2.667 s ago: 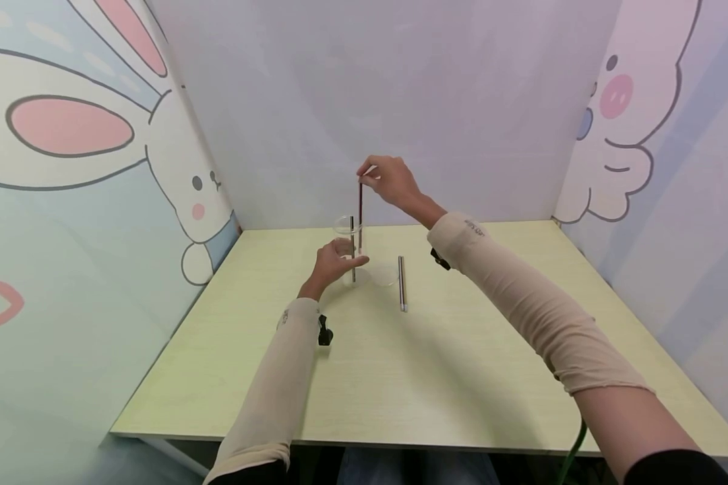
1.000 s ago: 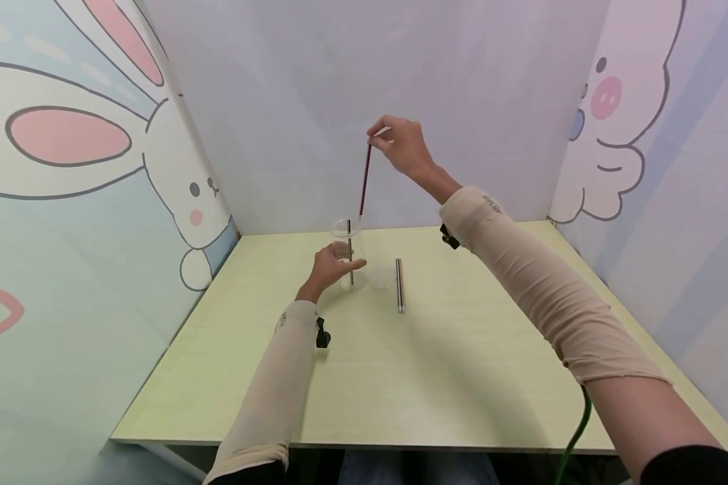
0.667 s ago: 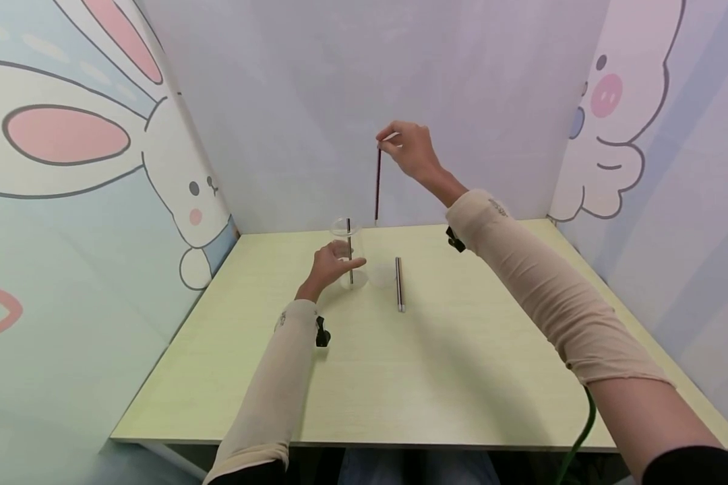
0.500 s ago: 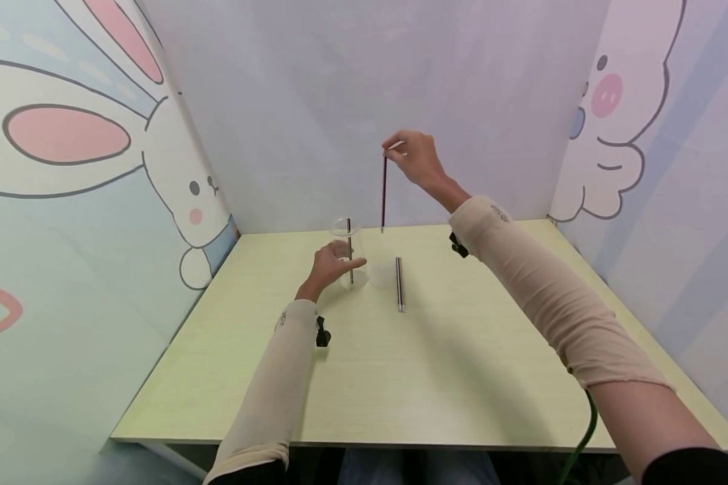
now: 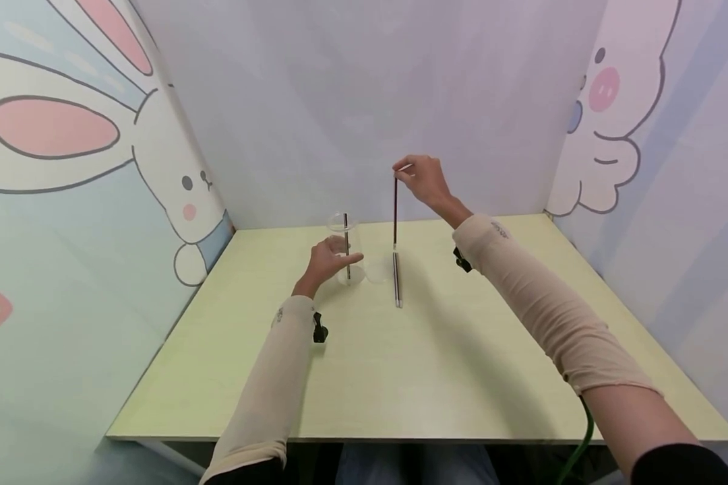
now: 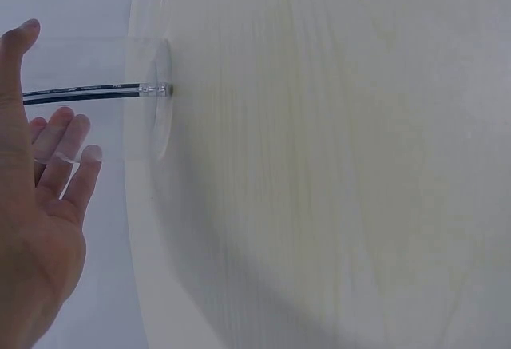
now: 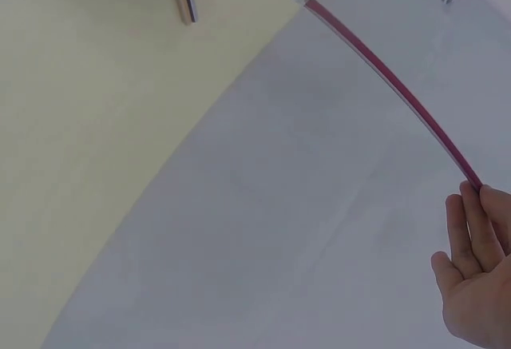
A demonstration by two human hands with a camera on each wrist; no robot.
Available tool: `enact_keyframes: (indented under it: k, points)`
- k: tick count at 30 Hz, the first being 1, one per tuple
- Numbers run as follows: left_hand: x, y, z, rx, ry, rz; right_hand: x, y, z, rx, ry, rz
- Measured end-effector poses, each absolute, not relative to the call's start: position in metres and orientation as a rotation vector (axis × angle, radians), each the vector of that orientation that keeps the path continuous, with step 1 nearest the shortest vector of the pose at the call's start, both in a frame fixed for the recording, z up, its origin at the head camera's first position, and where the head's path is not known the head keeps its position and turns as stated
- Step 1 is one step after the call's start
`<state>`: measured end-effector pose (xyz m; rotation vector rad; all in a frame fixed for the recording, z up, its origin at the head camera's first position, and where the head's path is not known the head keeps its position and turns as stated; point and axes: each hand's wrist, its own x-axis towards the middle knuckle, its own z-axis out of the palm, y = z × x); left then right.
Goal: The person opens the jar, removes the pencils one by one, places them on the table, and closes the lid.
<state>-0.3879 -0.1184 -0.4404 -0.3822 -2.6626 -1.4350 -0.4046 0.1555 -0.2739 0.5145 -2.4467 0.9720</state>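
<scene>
In the head view my left hand point(image 5: 324, 263) grips an upright clear plastic cup point(image 5: 332, 229), thumb on the near side, fingers round the far side. Inside the cup stands a dark striped pencil point(image 6: 88, 93), its metal-banded end down at the base in the left wrist view. My right hand point(image 5: 425, 180) pinches the top of a red pencil point(image 7: 391, 81) between thumb and fingertips. That pencil hangs vertically right of the cup, its silvery eraser end downward. Below it, two dark striped pencils point(image 5: 397, 283) lie side by side on the table; its tip overlaps their far end.
A pale translucent round piece point(image 5: 377, 271) lies between the cup and the lying pencils. The light wooden table point(image 5: 364, 377) meets a plain back wall point(image 5: 364, 101) just behind the cup. Cartoon-printed walls stand at both sides.
My right hand has lifted the red pencil up out of the cup, carried it right, then lowered it over the lying pencils. My left hand has kept its grip on the cup.
</scene>
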Motion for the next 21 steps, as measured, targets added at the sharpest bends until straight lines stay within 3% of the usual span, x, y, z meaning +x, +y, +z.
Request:
enact_keyframes:
  k: [21]
  points:
    - [-0.393,-0.121,-0.432,-0.381,-2.663,-1.428,-0.410,0.167,-0.334,0.417,-2.549,0.980]
